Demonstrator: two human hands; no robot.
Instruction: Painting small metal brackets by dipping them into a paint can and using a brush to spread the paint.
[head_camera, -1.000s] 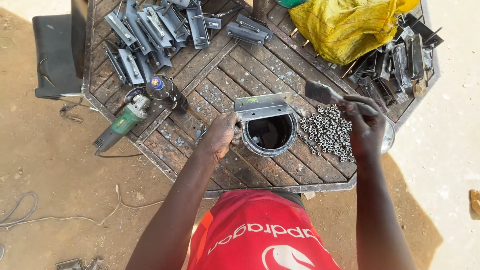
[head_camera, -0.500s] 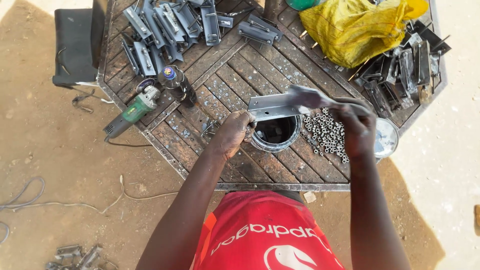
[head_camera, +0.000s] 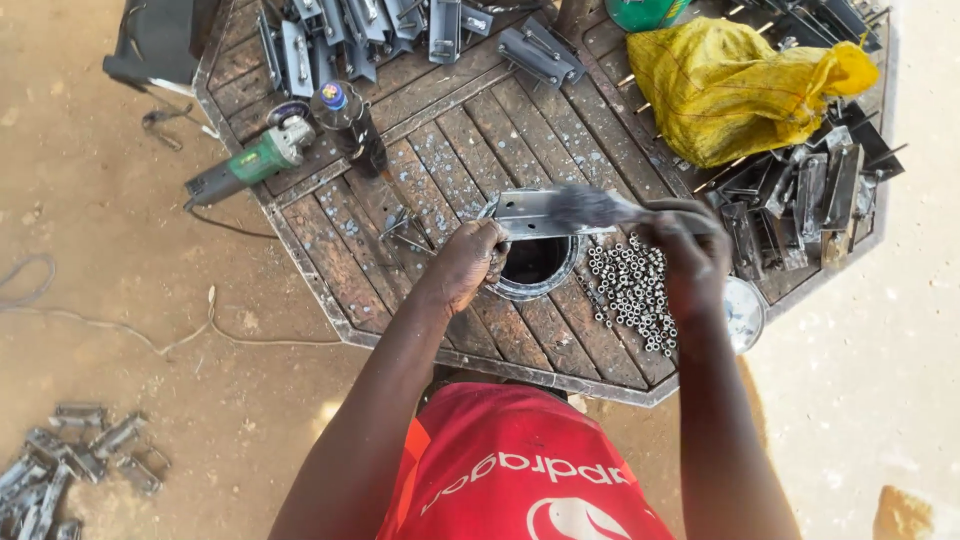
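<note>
Since a moment ago, the brush (head_camera: 590, 207) has swept onto the bracket (head_camera: 535, 213). Left hand (head_camera: 470, 262) grips the bracket steady over the counter (head_camera: 330, 225) hole; right hand (head_camera: 690, 255) clenches the brush handle beside the nuts (head_camera: 635, 290).

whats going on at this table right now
A person in a red shirt stands at an octagonal wooden table. The left hand steadies a metal bracket over the round hole in the tabletop, while the right hand works a brush across it. A pile of small metal nuts lies beside the hole, with a green angle grinder and a yellow sack further off.
</note>
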